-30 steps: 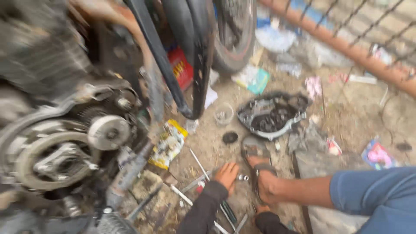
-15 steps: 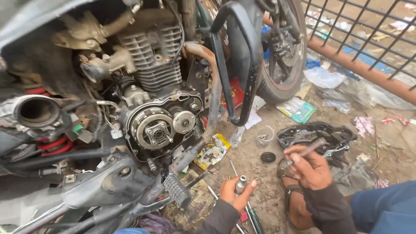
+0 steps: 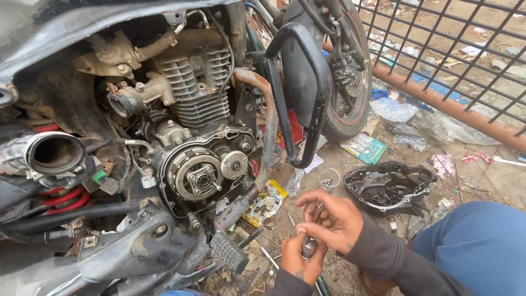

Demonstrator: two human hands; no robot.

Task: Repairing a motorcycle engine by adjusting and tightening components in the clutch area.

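My left hand (image 3: 298, 263) and my right hand (image 3: 331, 219) meet low in the view, right of a motorcycle's footpeg (image 3: 229, 252). Together they hold a small metal socket tool (image 3: 311, 241): the left grips its lower end, the right pinches its upper shaft. The motorcycle engine (image 3: 192, 109) fills the left half, its side cover off, with the round clutch assembly (image 3: 194, 174) exposed. The removed black engine cover (image 3: 390, 187) lies on the ground to the right of my hands.
A black crash guard (image 3: 309, 93) and the front wheel (image 3: 350, 82) stand behind my hands. A small clear cup (image 3: 329, 178), wrappers and loose metal tools (image 3: 268, 256) litter the dirt. A metal fence with a rusty pipe (image 3: 444, 98) runs at the upper right. My blue-trousered knee (image 3: 482, 246) is at lower right.
The view has swung up and right, bringing the engine into sight. My right hand came off the ground by the cover and joined my left hand on the socket tool.
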